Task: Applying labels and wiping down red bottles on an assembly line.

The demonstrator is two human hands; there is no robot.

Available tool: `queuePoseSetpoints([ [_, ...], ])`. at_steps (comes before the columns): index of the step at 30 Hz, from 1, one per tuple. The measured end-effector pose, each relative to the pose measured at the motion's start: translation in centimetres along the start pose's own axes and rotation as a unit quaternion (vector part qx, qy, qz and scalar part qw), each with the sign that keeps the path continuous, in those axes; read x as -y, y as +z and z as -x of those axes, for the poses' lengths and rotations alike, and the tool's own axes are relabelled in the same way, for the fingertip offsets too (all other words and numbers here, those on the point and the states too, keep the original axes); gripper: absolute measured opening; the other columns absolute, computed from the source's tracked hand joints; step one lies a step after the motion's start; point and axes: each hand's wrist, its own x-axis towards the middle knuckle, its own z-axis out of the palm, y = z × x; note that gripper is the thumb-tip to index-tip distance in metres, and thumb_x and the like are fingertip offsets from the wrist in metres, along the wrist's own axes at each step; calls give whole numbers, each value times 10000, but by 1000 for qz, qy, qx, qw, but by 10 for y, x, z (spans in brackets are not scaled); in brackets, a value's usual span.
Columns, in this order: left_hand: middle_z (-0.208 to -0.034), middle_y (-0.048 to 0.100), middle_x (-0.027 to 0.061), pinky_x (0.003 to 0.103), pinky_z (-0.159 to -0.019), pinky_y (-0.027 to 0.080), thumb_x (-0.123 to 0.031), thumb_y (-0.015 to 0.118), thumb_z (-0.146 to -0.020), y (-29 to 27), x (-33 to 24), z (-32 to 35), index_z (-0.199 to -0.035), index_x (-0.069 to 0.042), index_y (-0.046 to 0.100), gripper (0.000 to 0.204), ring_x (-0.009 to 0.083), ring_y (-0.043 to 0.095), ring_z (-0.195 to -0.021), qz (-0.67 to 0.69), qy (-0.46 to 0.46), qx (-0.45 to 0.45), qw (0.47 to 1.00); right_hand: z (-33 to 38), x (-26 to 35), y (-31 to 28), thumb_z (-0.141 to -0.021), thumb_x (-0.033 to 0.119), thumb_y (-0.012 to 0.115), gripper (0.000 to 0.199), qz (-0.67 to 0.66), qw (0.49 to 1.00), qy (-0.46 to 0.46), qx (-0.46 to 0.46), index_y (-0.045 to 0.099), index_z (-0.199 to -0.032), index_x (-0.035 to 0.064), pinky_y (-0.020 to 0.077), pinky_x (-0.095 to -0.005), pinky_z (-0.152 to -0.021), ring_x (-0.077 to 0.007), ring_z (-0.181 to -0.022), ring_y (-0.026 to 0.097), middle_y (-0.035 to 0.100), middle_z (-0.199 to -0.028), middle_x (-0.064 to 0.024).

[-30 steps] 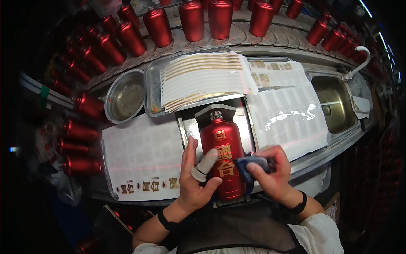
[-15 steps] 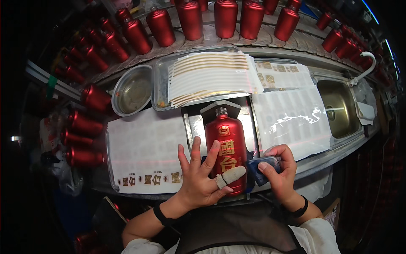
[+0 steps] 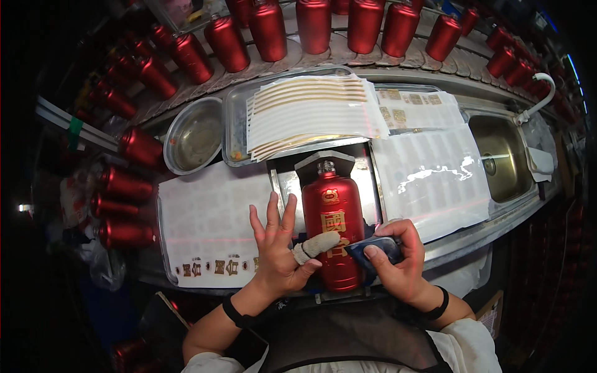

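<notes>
A red bottle (image 3: 331, 199) with gold lettering lies on its back in a metal cradle (image 3: 324, 155), neck pointing away from me. My left hand (image 3: 278, 255) is open at its left side, fingers spread. One of its fingers wears a beige cloth cover (image 3: 318, 246) and rests over the gold characters. My right hand (image 3: 401, 261) is closed around a dark blue flat pad or scraper (image 3: 378, 250). That piece's tip reaches the bottle's right side, beside the lower character; whether it presses there I cannot tell.
White decal sheets lie left (image 3: 214, 205) and right (image 3: 429, 174); a stacked pile (image 3: 311, 115) fills a metal tray beyond. A metal bowl (image 3: 194, 137) stands far left, a sink (image 3: 497, 152) right. Red bottles (image 3: 313, 28) line a curved conveyor behind; several others (image 3: 127, 233) lie left.
My left hand has drawn back to the left across the bottle. The blue piece in my right hand has moved left, over the bottle's edge. Bottles on the conveyor have shifted right.
</notes>
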Motion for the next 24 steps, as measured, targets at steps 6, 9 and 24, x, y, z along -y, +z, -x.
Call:
queuePoseSetpoints([
  [6,-1595,239,261,651,-1130,-72,-617,379,-989,-2,-12,12,-1228,-247,722,559,510,141,-1473,37,-61,-25,997,-1,2,-2,-871,125,741,314,-58,995,76,10,524,-1063,4,482,-246,-738,-97,-831,581,604,-936,-73],
  [9,-1603,225,255,669,-1120,-79,-591,392,-998,-3,-17,1,-1165,-280,755,506,501,139,-1477,0,13,-5,1000,-2,2,-7,-858,85,738,293,-121,991,46,20,539,-1055,-3,489,-257,-734,-105,-827,589,615,-935,-85],
  [24,-1605,273,206,675,-1122,-41,-529,416,-1013,-8,19,-61,-1143,-230,752,468,471,174,-1483,0,27,-53,998,-64,19,15,-824,75,747,226,91,976,-165,107,621,-989,-15,519,-355,-677,-311,-778,662,665,-912,-164],
])
